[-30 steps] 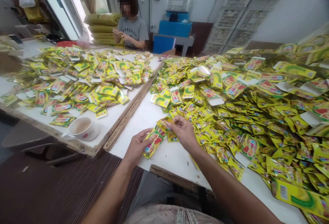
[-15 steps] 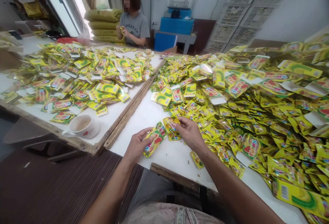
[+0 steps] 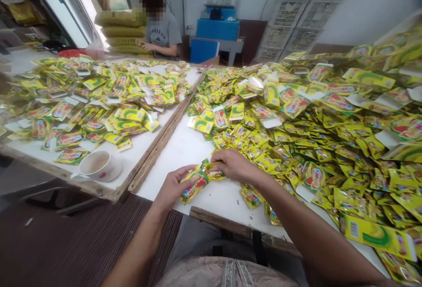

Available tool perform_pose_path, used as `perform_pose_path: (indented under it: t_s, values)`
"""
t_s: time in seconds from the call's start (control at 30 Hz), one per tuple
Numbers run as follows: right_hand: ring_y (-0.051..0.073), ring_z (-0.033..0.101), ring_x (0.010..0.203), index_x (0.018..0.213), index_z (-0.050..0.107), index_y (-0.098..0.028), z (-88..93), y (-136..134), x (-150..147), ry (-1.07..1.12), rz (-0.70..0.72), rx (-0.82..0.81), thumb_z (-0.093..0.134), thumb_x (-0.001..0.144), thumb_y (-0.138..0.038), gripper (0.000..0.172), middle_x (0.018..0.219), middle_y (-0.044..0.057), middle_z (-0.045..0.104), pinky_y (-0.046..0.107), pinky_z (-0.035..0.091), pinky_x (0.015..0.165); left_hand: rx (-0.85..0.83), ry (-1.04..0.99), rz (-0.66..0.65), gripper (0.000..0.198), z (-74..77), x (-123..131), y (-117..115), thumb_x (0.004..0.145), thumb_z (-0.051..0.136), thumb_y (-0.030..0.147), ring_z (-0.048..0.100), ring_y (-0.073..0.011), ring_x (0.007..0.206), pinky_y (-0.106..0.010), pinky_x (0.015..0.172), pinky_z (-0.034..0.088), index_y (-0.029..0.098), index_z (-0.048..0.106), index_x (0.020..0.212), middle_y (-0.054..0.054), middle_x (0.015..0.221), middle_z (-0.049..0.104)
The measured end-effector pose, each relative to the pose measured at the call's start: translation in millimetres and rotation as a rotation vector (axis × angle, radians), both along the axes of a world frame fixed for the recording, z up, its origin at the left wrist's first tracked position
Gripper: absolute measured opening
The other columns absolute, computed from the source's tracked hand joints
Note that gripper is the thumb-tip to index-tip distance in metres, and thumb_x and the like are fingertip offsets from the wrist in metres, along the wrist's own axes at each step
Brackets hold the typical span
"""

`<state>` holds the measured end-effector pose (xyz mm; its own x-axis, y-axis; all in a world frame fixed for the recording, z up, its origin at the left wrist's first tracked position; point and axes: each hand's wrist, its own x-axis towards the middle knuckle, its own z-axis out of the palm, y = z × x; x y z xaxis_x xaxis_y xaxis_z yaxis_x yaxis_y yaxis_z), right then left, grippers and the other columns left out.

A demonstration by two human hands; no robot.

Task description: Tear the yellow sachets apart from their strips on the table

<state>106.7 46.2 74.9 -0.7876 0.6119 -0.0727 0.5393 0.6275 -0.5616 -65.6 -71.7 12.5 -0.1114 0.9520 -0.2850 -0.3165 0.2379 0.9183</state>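
In the head view, my left hand (image 3: 170,187) is closed around a small yellow-and-green carton (image 3: 197,186) with a fruit print, held tilted above the white tabletop. My right hand (image 3: 234,164) pinches yellow candy sachets (image 3: 216,173) at the carton's upper right end. How far the sachets reach into the carton is hard to make out. Just beyond my right hand spreads a large heap of yellow sachets (image 3: 293,135). One loose sachet (image 3: 251,196) lies below my right wrist, near the table edge.
A white cup (image 3: 100,166) of pale brown drink stands at the left table's corner. Flat and open cartons (image 3: 130,115) pile up behind it. Wooden strips (image 3: 158,144) divide the tables. A co-worker (image 3: 163,34) stands across, near stacked sacks (image 3: 120,32).
My right hand has moved left, bringing the sachets against the carton's end. The view has turned slightly right. Across the table, the co-worker's hands are lower.
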Motion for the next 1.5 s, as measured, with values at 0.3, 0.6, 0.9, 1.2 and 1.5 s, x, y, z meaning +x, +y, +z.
perform_pose_path:
  t_s: [0.3, 0.6, 0.9, 1.2, 1.5]
  values:
    - [0.009, 0.047, 0.054, 0.068, 0.048, -0.018, -17.4, -2, -20, 0.272, -0.169, -0.322, 0.068, 0.060, -0.011, 0.022, 0.058, -0.006, 0.053, 0.020, 0.033, 0.050, -0.083, -0.113, 0.009, 0.050, -3.4, 8, 5, 0.055, 0.083, 0.031, 0.068, -0.0183, 0.072, -0.029, 0.071, 0.052, 0.014, 0.068, 0.100, -0.006, 0.088, 0.074]
    - [0.016, 0.063, 0.075, 0.092, 0.056, -0.020, -32.4, -23, -1, 0.556, -0.334, -0.335, 0.064, 0.071, -0.025, 0.023, 0.077, 0.002, 0.067, 0.032, 0.048, 0.074, -0.080, -0.254, 0.076, 0.049, -2.2, 8, 8, 0.052, 0.084, 0.026, 0.067, -0.0156, 0.065, -0.026, 0.066, 0.052, 0.014, 0.067, 0.096, -0.004, 0.078, 0.073]
    - [0.014, 0.057, 0.059, 0.104, 0.046, -0.021, -25.9, -42, -9, 0.405, -0.253, -0.382, 0.052, 0.081, -0.031, 0.026, 0.071, 0.000, 0.068, 0.025, 0.041, 0.057, -0.080, -0.185, 0.080, 0.047, -0.4, 9, 8, 0.051, 0.084, 0.027, 0.066, -0.0157, 0.063, -0.026, 0.064, 0.052, 0.013, 0.068, 0.093, -0.003, 0.076, 0.073]
    - [0.012, 0.052, 0.056, 0.110, 0.041, -0.022, -27.9, -41, -22, 0.359, -0.256, -0.419, 0.055, 0.077, -0.027, 0.036, 0.065, -0.004, 0.059, 0.023, 0.036, 0.053, -0.041, -0.163, 0.059, 0.044, -3.2, 17, 12, 0.052, 0.083, 0.029, 0.065, -0.0145, 0.062, -0.025, 0.064, 0.050, 0.014, 0.068, 0.090, -0.003, 0.073, 0.072]
    - [0.014, 0.062, 0.079, 0.103, 0.048, -0.020, -34.4, 12, -34, 0.465, -0.409, -0.093, 0.044, 0.082, -0.018, 0.022, 0.088, 0.004, 0.067, 0.025, 0.045, 0.068, 0.142, 0.607, 0.553, 0.048, 44.4, -87, 75, 0.063, 0.073, 0.036, 0.064, -0.0224, 0.089, -0.031, 0.075, 0.049, 0.016, 0.063, 0.105, -0.009, 0.099, 0.069]
